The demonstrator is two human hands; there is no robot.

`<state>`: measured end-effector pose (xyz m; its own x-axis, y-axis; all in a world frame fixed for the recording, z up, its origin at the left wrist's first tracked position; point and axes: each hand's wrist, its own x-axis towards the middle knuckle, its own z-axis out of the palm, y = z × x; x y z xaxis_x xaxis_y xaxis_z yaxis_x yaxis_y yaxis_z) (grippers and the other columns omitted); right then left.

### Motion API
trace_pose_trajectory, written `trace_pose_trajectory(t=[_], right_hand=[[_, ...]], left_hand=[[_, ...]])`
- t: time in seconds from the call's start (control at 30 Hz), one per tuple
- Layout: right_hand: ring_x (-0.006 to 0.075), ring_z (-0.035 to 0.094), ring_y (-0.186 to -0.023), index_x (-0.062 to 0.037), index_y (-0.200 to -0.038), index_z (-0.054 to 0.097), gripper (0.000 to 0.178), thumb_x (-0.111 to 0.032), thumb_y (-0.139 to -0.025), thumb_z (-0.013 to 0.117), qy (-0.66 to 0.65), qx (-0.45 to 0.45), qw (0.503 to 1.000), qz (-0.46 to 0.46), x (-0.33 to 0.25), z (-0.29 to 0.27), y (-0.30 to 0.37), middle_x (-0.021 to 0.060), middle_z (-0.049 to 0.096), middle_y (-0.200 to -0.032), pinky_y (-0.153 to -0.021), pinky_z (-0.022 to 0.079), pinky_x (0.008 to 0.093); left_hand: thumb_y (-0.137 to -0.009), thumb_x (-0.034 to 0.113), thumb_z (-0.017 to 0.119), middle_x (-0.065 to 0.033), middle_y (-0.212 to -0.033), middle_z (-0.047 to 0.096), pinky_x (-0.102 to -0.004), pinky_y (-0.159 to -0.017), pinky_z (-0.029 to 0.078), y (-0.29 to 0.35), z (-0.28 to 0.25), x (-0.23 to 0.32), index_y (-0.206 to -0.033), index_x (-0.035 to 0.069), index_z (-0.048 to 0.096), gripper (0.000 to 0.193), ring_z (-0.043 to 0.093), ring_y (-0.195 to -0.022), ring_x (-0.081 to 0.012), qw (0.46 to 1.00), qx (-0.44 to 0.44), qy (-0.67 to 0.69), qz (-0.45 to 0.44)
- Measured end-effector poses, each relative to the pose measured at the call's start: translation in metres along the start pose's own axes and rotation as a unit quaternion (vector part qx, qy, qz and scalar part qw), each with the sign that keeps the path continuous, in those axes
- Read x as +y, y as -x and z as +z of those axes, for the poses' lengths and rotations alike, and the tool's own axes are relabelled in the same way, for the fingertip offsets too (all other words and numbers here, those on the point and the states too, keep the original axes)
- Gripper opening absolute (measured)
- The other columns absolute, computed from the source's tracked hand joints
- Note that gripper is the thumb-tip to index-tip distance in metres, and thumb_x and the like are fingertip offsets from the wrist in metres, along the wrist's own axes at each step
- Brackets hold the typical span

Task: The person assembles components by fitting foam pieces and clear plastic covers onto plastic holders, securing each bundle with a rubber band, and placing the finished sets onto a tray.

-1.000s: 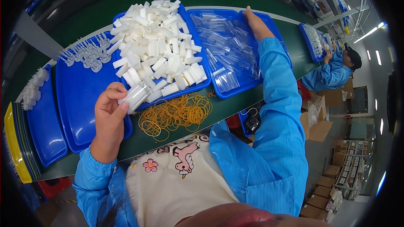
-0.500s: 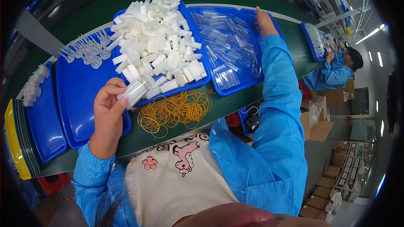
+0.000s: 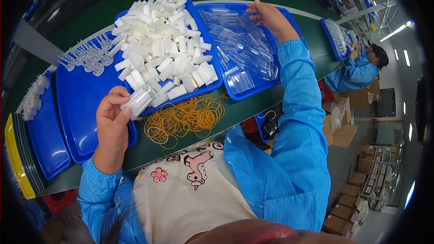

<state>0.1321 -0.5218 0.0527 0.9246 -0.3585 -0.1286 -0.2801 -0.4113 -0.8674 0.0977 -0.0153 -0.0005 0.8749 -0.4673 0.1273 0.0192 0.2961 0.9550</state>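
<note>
On the green workbench [image 3: 235,111], a blue tray heaped with white blocks [image 3: 160,47] stands in the middle; rubber bands [image 3: 185,117] lie loose along its near edge. To its right sits a blue tray [image 3: 253,93] of clear tubes [image 3: 246,40], and beyond that a further blue tray [image 3: 294,23]. To its left, a blue tray [image 3: 81,113] carries stemmed clear parts [image 3: 92,54] at its far end; a narrower-looking blue tray [image 3: 47,135] and a yellow-topped stack [image 3: 17,162] follow. The block heap stands between the left hand [image 3: 113,119] and the tube tray. A co-worker [image 3: 352,76] sits farther along the bench. The right sleeve [image 3: 294,81] covers part of the rightmost tray; the yellow-topped stack runs into the dark fisheye rim. The left hand grips a small bundle of clear tubes [image 3: 140,101] between thumb and fingers, above the near left corner of the block tray; whether the white showing there lies inside or behind them cannot be determined. The bundle's long axis slants from near left to far right. The right hand [image 3: 266,17], fingers loosely spread, is at the tube tray's far right corner; contact cannot be confirmed.
</note>
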Motion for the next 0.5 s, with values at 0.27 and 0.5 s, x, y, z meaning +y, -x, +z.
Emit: trace_pose_trajectory(t=[0.27, 0.5], right_hand=[[0.0296, 0.045, -0.126, -0.0069, -0.128, 0.057, 0.055, -0.051, -0.099, 0.040, -0.122, 0.333, 0.934, -0.032, 0.059, -0.123, 0.066, 0.0121, 0.053, -0.135, -0.101, 0.037, 0.0438], [0.0353, 0.038, -0.134, 0.0067, -0.142, 0.035, 0.088, -0.057, -0.086, 0.060, 0.151, 0.282, 0.947, 0.017, 0.146, -0.132, 0.143, 0.0270, 0.039, -0.144, -0.111, 0.028, 0.0396]], left_hand=[[-0.087, 0.019, 0.066, -0.0081, -0.114, 0.048, -0.0254, -0.067, 0.051, -0.001, 0.004, 0.003, -0.101, 0.008, 0.056, 0.020, 0.058, -0.092, -0.0165, 1.000, 0.010, 0.016, -0.011], [-0.088, 0.016, 0.065, -0.0082, -0.113, 0.048, -0.0255, -0.068, 0.051, 0.001, 0.011, 0.012, -0.102, 0.008, 0.057, 0.018, 0.057, -0.091, -0.0148, 0.999, 0.022, 0.027, -0.028]])
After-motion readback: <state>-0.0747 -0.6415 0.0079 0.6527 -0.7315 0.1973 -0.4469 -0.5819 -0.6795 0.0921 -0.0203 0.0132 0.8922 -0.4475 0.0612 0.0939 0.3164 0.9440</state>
